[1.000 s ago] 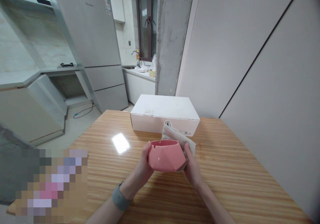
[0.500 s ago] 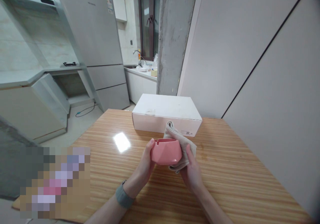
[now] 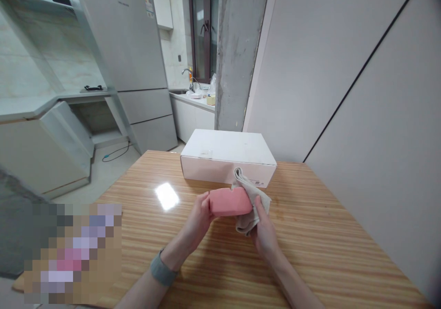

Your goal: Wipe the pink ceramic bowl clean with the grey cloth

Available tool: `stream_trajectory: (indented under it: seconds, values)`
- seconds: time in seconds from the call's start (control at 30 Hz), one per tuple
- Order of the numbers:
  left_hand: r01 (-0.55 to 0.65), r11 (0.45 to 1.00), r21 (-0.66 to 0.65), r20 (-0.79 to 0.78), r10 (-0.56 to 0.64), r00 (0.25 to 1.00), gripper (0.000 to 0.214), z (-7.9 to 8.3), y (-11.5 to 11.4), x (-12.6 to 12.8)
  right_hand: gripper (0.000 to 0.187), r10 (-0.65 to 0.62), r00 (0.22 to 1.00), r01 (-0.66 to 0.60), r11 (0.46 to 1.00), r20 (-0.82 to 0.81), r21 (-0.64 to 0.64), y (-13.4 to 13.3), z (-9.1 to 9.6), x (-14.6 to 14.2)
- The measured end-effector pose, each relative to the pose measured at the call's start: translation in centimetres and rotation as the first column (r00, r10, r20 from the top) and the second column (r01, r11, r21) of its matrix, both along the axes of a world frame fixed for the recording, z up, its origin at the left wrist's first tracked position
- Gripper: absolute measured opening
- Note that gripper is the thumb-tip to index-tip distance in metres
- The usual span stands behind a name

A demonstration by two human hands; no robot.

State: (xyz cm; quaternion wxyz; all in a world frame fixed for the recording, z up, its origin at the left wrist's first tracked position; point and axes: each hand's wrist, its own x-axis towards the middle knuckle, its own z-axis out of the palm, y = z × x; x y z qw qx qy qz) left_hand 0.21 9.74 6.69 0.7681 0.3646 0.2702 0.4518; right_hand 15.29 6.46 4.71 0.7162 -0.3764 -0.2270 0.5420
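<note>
A pink faceted ashtray with a notch in its rim is held up above the table, tilted so that its outer side faces me. My left hand is closed on its left end, thumb near the rim. In my right hand is a folded grey-beige cloth, pinched with the thumb on top. The cloth lies against the right end of the ashtray, partly behind it. My right fingers are mostly hidden behind the cloth.
On the wood-grain table a white cardboard box stands just beyond my hands. A blurred-out patch covers the table's left corner. A pale wall runs along the right; a fridge and a sink counter lie behind.
My left hand has turned the ashtray, so its inside no longer shows and more of its underside faces me. The cloth has shifted slightly with it.
</note>
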Motion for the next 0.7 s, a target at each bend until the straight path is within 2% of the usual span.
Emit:
stream_trajectory:
  seconds: [0.1, 0.2, 0.3, 0.4, 0.47, 0.57, 0.7]
  values:
    - [-0.063, 0.995, 0.076, -0.083, 0.069, 0.994, 0.047, -0.8, 0.1, -0.2, 0.045, 0.088, 0.987, -0.097, 0.993, -0.137, -0.062, -0.1, 1.5, -0.1]
    - [-0.161, 0.975, 0.156, -0.059, 0.172, 0.983, 0.047, -1.2, -0.2, 0.0, 0.046, 0.194, 0.955, -0.204, 0.979, -0.223, -0.023, -0.5, 2.4, -0.3]
    - [-0.116, 0.981, 0.153, 0.046, 0.110, 0.993, 0.050, -1.1, -0.8, 0.5, 0.046, 0.229, 0.945, -0.237, 0.971, -0.234, -0.006, -0.7, 2.5, -0.3]
    - [-0.067, 0.994, 0.089, 0.089, 0.059, 0.994, 0.054, -0.8, -1.2, 0.9, 0.046, 0.215, 0.956, -0.222, 0.975, -0.200, -0.015, -0.7, 2.2, -0.2]
    - [-0.082, 0.995, 0.059, 0.087, 0.077, 0.993, 0.054, -0.6, -1.3, 1.0, 0.046, 0.189, 0.969, -0.196, 0.980, -0.161, -0.025, -0.6, 2.1, -0.1]
    - [-0.157, 0.986, 0.052, 0.048, 0.155, 0.987, 0.058, -0.5, -1.2, 0.9, 0.047, 0.145, 0.984, -0.151, 0.987, -0.099, -0.060, -0.4, 2.1, -0.2]
    - [-0.276, 0.952, 0.132, -0.085, 0.288, 0.954, 0.063, -0.9, -0.9, 0.6, 0.048, 0.066, 0.998, -0.068, 0.994, -0.022, -0.081, -0.6, 1.4, -0.4]
